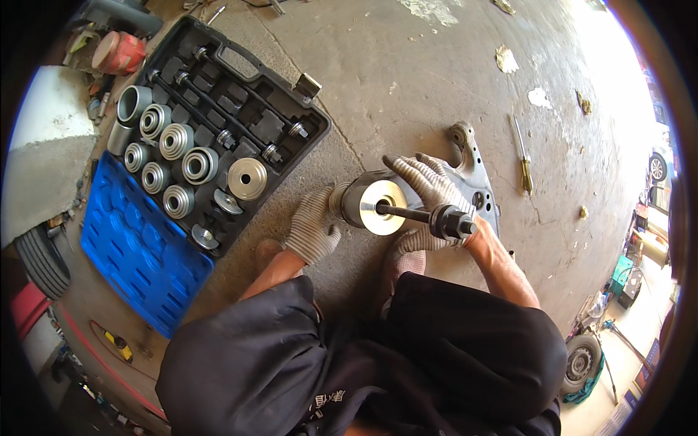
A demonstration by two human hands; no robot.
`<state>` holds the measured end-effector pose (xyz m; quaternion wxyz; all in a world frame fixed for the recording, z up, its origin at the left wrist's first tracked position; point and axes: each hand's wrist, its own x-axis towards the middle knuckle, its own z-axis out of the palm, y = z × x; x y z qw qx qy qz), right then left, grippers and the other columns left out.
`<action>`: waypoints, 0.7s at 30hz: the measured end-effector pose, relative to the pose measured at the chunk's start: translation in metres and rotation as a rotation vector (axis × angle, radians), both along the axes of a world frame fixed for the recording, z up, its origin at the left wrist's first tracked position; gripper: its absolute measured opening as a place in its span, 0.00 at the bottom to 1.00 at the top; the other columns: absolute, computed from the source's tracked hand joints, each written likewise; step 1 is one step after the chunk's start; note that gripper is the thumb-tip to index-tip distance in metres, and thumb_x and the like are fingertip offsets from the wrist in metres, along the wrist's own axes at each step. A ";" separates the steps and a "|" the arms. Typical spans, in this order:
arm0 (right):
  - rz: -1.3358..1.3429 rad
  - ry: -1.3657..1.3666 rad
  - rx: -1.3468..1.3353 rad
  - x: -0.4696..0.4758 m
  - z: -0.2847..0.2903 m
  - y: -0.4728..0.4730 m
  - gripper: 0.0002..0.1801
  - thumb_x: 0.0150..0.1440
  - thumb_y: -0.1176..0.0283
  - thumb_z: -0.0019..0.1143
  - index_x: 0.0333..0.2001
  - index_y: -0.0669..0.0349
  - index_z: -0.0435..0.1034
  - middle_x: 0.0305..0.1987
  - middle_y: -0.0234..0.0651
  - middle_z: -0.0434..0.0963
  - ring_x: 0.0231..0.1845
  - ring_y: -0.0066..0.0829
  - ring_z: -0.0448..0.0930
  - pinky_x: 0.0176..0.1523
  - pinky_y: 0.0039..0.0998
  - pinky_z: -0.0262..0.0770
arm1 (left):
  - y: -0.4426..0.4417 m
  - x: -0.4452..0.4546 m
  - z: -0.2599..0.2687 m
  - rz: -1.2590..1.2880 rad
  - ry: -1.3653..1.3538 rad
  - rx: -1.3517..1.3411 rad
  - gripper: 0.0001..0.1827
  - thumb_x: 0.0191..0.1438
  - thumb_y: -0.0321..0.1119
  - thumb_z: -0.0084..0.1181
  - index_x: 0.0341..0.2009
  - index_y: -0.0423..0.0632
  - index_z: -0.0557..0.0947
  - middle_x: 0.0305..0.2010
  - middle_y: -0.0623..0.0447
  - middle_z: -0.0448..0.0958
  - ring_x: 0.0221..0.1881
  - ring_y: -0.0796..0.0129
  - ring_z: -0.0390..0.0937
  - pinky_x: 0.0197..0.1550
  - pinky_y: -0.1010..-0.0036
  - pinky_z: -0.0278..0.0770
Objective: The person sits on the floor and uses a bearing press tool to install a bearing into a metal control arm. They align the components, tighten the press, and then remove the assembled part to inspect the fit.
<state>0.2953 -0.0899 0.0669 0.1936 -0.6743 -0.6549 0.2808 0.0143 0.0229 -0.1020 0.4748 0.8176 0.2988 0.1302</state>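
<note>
My left hand [312, 230], in a striped knit glove, is beside a stepped metal adapter [338, 200]. Its thumb stands apart, while its fingertips are partly hidden near the adapter. Next to that, a metal press sleeve [357, 199] carries a shiny round end plate [371, 210] on its near face. A dark threaded rod [406, 212] runs out through the plate to a nut and bearing [452, 222]. Behind the rod, my gloved right hand [431, 188] spreads its fingers over a grey suspension control arm [482, 174]; its thumb is lower down. Palm contact is hidden.
Left of me lies a black tool case [262, 82] of metal sleeves and threaded rods, with a blue plastic tray [142, 240] alongside. A screwdriver [523, 158] lies on the concrete floor [381, 82]. Further off are a tyre [41, 261] and a wheel [581, 362].
</note>
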 end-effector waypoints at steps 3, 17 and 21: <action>0.019 0.389 0.150 0.002 0.021 0.005 0.71 0.29 0.33 0.82 0.72 0.61 0.64 0.66 0.48 0.76 0.66 0.54 0.75 0.71 0.54 0.66 | 0.005 0.019 0.005 0.006 0.118 0.467 0.34 0.41 0.43 0.76 0.55 0.50 0.82 0.54 0.47 0.78 0.56 0.49 0.74 0.59 0.52 0.70; -0.030 0.541 0.148 -0.027 -0.008 0.048 0.14 0.66 0.67 0.51 0.47 0.63 0.78 0.41 0.50 0.80 0.44 0.54 0.82 0.49 0.47 0.80 | 0.013 0.028 -0.008 0.025 0.046 0.465 0.15 0.40 0.46 0.76 0.33 0.56 0.87 0.39 0.64 0.83 0.49 0.61 0.76 0.60 0.52 0.63; -0.078 0.643 0.142 -0.018 0.004 0.040 0.18 0.65 0.66 0.48 0.50 0.67 0.78 0.44 0.53 0.81 0.47 0.54 0.83 0.51 0.45 0.80 | 0.014 0.032 -0.001 -0.008 -0.151 0.287 0.17 0.38 0.40 0.78 0.34 0.51 0.87 0.37 0.56 0.82 0.43 0.56 0.77 0.51 0.56 0.72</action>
